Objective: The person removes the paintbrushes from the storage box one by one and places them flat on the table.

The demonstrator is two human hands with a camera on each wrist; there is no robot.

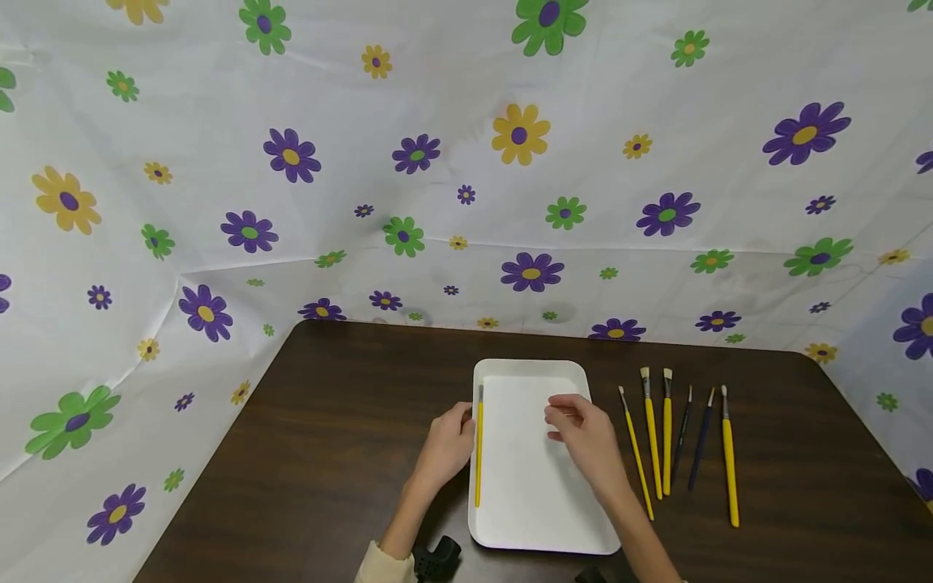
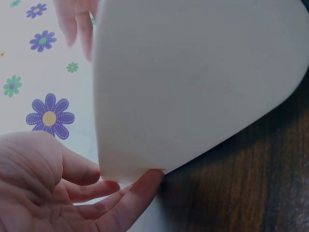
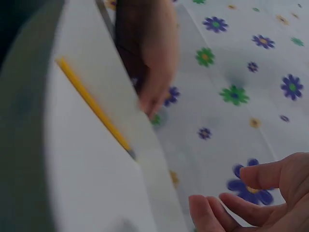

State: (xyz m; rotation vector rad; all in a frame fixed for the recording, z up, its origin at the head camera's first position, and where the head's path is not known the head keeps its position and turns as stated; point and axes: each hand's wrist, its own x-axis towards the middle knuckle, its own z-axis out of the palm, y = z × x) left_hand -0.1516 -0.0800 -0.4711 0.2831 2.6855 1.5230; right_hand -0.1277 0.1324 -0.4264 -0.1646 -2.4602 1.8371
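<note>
A white rectangular tray (image 1: 535, 502) lies on the dark table, and one yellow-handled paintbrush (image 1: 479, 453) rests inside it along the left wall, bristles pointing to the far end. My left hand (image 1: 448, 441) holds the tray's left edge; in the left wrist view its fingertips (image 2: 149, 181) bend against the white wall. Over the right half of the tray is my right hand (image 1: 586, 441), fingers loosely bent. The right wrist view shows its thumb (image 3: 263, 175) apart from the fingers, with nothing between them.
Right of the tray several paintbrushes lie side by side, bristles away from me: yellow-handled ones such as a thick one (image 1: 730, 470), plus a black one (image 1: 682, 433) and a dark blue one (image 1: 701, 445). A flower-patterned white sheet (image 1: 452, 219) hangs behind the table (image 1: 350, 421).
</note>
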